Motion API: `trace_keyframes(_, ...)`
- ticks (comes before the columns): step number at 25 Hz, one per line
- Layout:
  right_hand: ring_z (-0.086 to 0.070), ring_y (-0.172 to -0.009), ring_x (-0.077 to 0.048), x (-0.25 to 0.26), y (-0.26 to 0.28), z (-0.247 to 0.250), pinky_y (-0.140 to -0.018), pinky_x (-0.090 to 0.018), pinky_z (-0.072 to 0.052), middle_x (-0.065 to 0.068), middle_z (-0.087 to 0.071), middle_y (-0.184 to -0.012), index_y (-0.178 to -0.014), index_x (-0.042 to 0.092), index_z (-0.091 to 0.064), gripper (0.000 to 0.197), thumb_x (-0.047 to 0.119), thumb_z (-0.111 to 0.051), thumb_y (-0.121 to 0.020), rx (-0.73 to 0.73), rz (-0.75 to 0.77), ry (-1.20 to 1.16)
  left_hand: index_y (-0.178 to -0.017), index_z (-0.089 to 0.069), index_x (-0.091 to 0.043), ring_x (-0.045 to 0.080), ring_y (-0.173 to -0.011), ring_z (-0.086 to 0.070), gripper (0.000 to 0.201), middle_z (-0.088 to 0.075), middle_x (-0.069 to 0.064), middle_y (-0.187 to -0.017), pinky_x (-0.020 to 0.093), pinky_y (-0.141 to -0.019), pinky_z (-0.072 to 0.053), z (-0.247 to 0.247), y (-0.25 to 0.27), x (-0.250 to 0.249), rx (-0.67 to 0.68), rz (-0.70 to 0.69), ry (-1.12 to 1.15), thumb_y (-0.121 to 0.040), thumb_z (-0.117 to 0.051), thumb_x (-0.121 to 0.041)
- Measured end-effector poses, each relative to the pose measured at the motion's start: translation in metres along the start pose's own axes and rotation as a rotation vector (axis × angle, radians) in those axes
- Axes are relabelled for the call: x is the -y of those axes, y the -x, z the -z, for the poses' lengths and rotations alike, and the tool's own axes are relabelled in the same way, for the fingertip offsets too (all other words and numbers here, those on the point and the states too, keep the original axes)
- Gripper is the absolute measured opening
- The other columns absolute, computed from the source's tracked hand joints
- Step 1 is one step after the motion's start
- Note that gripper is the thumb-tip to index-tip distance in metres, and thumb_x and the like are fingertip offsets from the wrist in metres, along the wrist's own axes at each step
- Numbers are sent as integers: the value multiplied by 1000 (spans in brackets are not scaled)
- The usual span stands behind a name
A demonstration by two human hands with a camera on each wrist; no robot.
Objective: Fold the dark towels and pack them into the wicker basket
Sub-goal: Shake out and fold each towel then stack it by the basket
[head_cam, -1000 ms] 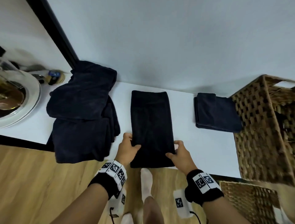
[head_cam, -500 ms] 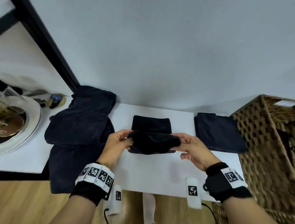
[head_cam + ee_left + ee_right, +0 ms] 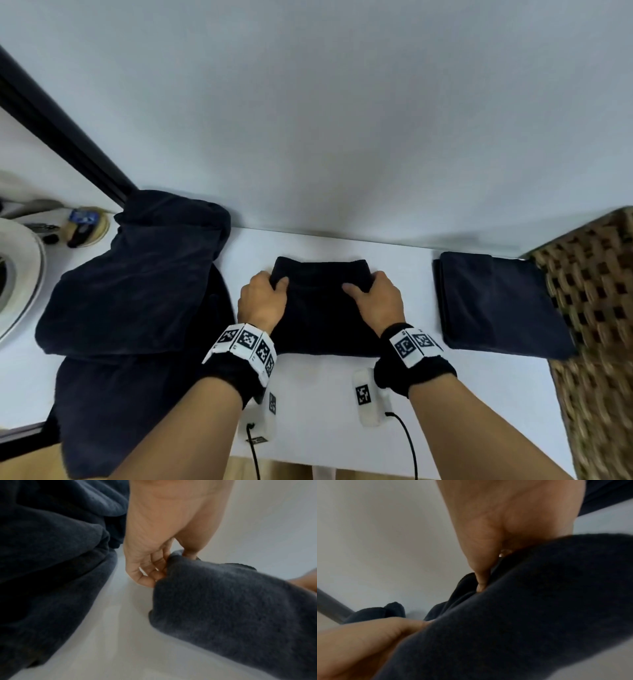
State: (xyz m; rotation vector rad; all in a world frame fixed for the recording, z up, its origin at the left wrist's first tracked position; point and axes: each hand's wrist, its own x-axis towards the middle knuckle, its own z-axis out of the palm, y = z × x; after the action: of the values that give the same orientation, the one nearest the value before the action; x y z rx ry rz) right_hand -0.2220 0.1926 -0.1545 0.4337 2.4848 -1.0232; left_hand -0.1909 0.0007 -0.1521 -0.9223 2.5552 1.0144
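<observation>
White countertop [image 3: 342, 394] runs along a pale wall, its near strip bare. At the centre lies a dark folded towel [image 3: 322, 308], doubled over. The left hand [image 3: 262, 301] pinches its far left corner and the right hand [image 3: 375, 299] grips the far right corner. A loose heap of dark unfolded towels [image 3: 137, 291] spills over the counter's front edge on the left. Another neatly folded dark towel [image 3: 496, 301] lies just beside the brown wicker basket [image 3: 596, 308] at the right.
</observation>
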Motion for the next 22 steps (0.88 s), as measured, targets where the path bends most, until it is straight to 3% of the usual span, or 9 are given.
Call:
trace_keyframes(3, -59, -107, -31, -3, 1, 0, -83, -33, -44, -11, -64, -111, -112, 5, -53, 45, 43, -61, -89, -72, -33, -29, -113, -53, -4, 38, -108, -57, 42, -63, 16, -113, 37, -81, -41, -3, 7, -2, -83, 78, 58, -98, -43, -43)
trace_keyframes(6, -60, -105, -31, -1, 9, -5, -79, -31, -43, -11, -63, -111, -114, 5, -52, 56, 52, -61, -86, 42, -73, -52, -119, -50, -4, 37, -113, -55, 62, -59, 15, -119, 38, -85, -42, -17, 23, -8, 50, 130, -1, -92, -42, -59)
trace_keyframes(9, -57, -110, -36, -5, 6, 4, -86, -37, -44, -17, -60, -117, -115, 3, -54, 42, 39, -57, -93, -38, -41, 100, -120, -48, -2, 41, -114, -53, 46, -56, 21, -124, 43, -90, -42, -14, 22, -11, -3, 165, 36, -100, -38, -42)
trace_keyframes(10, -56, -111, -37, -6, 6, 7, -89, -40, -44, -17, -57, -120, -118, 4, -53, 36, 30, -56, -93, -176, 55, 145, -123, -46, -3, 42, -115, -52, 39, -54, 21, -126, 45, -91, -41, -10, 23, -11, -86, 110, 30, -101, -38, -35)
trace_keyframes(12, -56, -113, -34, -7, 10, 1, -94, -42, -44, -14, -58, -125, -122, 6, -56, 33, 18, -51, -92, -377, 481, 205, -131, -46, -5, 38, -119, -52, 39, -52, 18, -131, 47, -93, -43, -12, 27, -9, -272, -248, -107, -100, -41, -28)
trace_keyframes(14, -55, -123, -30, -11, 18, -22, -103, -43, -39, -11, -60, -132, -126, 8, -60, 40, 20, -44, -92, -273, 833, 387, -136, -49, -7, 32, -127, -51, 50, -51, 14, -140, 47, -98, -44, -30, 36, 0, -233, -639, -354, -98, -36, -36)
trace_keyframes(15, -52, -128, -28, -19, 18, -31, -107, -44, -34, -8, -57, -137, -130, 10, -58, 44, 24, -40, -93, -204, 877, 490, -138, -49, -7, 31, -131, -49, 56, -48, 13, -144, 49, -101, -43, -38, 39, 8, -166, -711, -471, -97, -31, -40)
trace_keyframes(19, -42, -137, -29, -47, -3, -15, -110, -49, -34, -10, -43, -149, -145, 11, -40, 57, 41, -27, -98, -206, 563, 557, -147, -37, -7, 36, -133, -45, 66, -38, 13, -152, 53, -98, -43, -40, 28, 37, -135, -605, -628, -97, -28, -49)
trace_keyframes(22, -54, -117, -29, -44, 1, -2, -98, -44, -44, -11, -53, -131, -134, 11, -48, 53, 48, -46, -96, -224, 240, 240, -137, -45, -3, 40, -110, -56, 65, -55, 20, -129, 50, -86, -47, -31, 33, 33, -209, -354, -351, -94, -37, -52)
